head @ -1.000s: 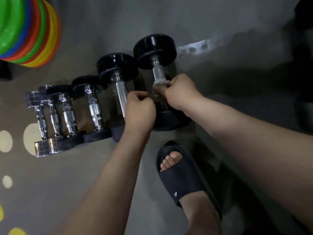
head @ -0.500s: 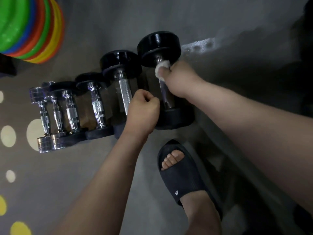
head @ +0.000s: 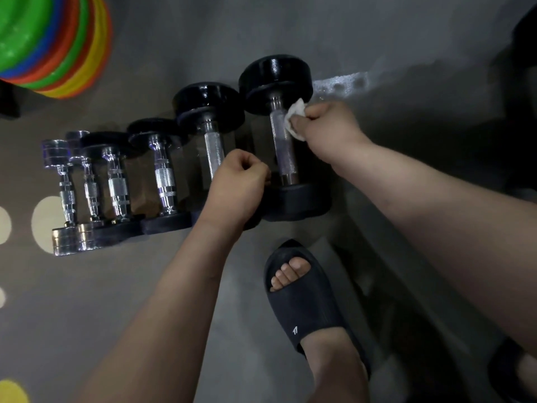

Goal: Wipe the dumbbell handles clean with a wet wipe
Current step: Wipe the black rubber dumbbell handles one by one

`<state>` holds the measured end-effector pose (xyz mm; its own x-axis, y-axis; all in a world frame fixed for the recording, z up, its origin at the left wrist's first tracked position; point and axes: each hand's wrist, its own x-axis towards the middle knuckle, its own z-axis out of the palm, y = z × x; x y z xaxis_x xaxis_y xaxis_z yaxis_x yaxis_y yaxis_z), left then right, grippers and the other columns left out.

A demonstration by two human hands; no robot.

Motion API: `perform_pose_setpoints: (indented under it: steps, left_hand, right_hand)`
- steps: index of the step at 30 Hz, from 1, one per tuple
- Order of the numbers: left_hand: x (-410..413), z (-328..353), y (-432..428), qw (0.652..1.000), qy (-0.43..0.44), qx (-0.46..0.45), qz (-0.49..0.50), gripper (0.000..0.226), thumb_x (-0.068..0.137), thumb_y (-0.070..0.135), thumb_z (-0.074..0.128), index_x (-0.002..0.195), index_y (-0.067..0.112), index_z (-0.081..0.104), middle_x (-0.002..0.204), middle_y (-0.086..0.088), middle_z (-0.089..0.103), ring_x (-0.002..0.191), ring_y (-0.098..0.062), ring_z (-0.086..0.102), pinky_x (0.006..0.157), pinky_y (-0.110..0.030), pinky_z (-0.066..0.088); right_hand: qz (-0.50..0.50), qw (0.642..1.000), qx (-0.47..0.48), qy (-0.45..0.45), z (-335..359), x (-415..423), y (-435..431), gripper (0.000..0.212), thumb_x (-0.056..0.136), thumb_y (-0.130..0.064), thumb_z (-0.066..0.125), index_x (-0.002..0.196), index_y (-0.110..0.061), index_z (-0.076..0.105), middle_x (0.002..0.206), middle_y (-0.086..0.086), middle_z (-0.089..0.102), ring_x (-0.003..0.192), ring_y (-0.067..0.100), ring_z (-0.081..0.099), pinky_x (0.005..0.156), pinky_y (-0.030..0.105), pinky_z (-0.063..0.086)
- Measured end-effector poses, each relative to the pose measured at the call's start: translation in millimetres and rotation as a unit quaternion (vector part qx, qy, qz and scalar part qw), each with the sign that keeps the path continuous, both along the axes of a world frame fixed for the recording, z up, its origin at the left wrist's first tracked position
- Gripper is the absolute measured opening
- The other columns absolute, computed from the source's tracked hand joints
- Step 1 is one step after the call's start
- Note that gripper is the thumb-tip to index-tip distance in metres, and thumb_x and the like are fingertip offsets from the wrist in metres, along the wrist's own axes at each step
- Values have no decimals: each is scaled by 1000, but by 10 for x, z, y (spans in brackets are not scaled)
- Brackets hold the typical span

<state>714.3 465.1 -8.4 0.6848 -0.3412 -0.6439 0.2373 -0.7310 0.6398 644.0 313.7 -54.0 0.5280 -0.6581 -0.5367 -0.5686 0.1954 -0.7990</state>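
On a grey gym floor, my right hand presses a wet wipe against the far end of the handle of the largest dumbbell, which lies at the right end of a row of six, its handle running from near to far. The wipe is soft, thin and light; bunched as it is, it should mould round the bar, and I judge it best pinched in a wad so it does not slip out on the rough metal. The handle is stiff knurled steel that gives good purchase, but the dumbbell with its black heads looks heavy, more easily rolled in place than lifted; the bar between the heads is the only sensible place to take hold. The right fingers are curled tight round the wipe, with a white corner sticking out to the far side, just beside the far head. The left hand hangs over the near end of the second dumbbell, its fingers clenched into a fist with nothing visible inside; I cannot tell whether it rests on the metal or hovers above it. To the left, the smaller chrome dumbbells lie side by side. A foot in a dark slide sandal stands near, and a stack of coloured discs sits at the far left.
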Motion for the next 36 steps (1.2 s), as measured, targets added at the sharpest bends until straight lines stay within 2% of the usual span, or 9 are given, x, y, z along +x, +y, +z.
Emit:
perform_pose_setpoints:
  steps: [6, 12, 15, 17, 23, 27, 30, 34, 36]
  left_hand:
    - [-11, -48, -24, 1000, -5, -12, -8, 5, 75, 25, 55, 77, 24, 60, 86, -11, 72, 76, -26, 66, 60, -38, 50]
    - [5, -47, -23, 999, -6, -28, -17, 8, 72, 25, 55, 78, 22, 59, 78, -4, 71, 75, -22, 64, 69, -39, 51]
    - [15, -52, -20, 999, -14, -25, -37, 5, 74, 25, 56, 77, 23, 60, 79, -3, 71, 77, -20, 66, 71, -37, 52]
    - [28, -49, -10, 998, -18, -20, -49, 3, 77, 24, 58, 77, 25, 61, 81, -4, 73, 76, -20, 66, 71, -37, 53]
    - [38, -37, -4, 998, -12, -16, -52, 4, 76, 26, 59, 78, 25, 62, 83, -4, 73, 80, -20, 68, 77, -39, 55]
    - [29, -2, -19, 999, -10, -10, -49, 5, 73, 27, 59, 77, 25, 62, 85, -7, 74, 86, -28, 70, 82, -45, 58]
    - [32, 34, -20, 998, -11, -8, -62, 3, 77, 24, 60, 79, 25, 62, 89, -10, 74, 86, -26, 70, 85, -49, 58]
    - [69, 111, 17, 990, -23, -2, -137, 13, 82, 35, 68, 86, 23, 64, 83, -3, 71, 75, -15, 64, 75, -46, 58]
    - [82, 178, 37, 978, -29, 3, -207, 21, 87, 38, 75, 90, 19, 66, 76, 4, 69, 68, -10, 63, 65, -37, 56]
  right_hand:
    - [-28, 995, -90, 13, -2, -55, -21, 23, 87, -19, 64, 66, -12, 58, 62, -9, 66, 58, -1, 60, 59, 19, 45]
    - [16, 997, -64, -45, 117, -123, 124, 35, 93, -22, 60, 65, -1, 54, 58, 6, 48, 53, 5, 36, 52, 27, 35]
    - [53, 995, -70, -54, 79, -218, 112, 17, 91, -8, 61, 90, 8, 67, 92, 25, 71, 72, 5, 51, 64, 25, 45]
    - [53, 995, -72, -51, 44, -243, 98, 15, 89, -8, 67, 103, -9, 62, 103, 14, 71, 81, 7, 59, 71, 11, 44]
    - [30, 993, -64, -95, -12, -273, 96, 66, 87, -11, 71, 143, -33, 42, 82, -8, 64, 70, -5, 61, 75, 8, 47]
    - [30, 989, -128, -69, -97, -233, 90, 34, 87, -16, 72, 121, -20, 70, 104, 3, 62, 84, 7, 59, 85, 9, 45]
    - [51, 977, -186, -89, -66, -232, 135, 14, 90, -16, 70, 97, -7, 77, 88, -5, 55, 83, 10, 58, 81, 12, 43]
    - [95, 982, -140, -84, -14, -247, 145, 26, 96, -26, 63, 89, -4, 75, 86, 16, 69, 86, 22, 62, 80, 25, 48]
    - [87, 987, -107, -78, -36, -267, 121, 18, 93, -25, 67, 90, -9, 75, 87, 7, 73, 81, 16, 66, 79, 26, 50]
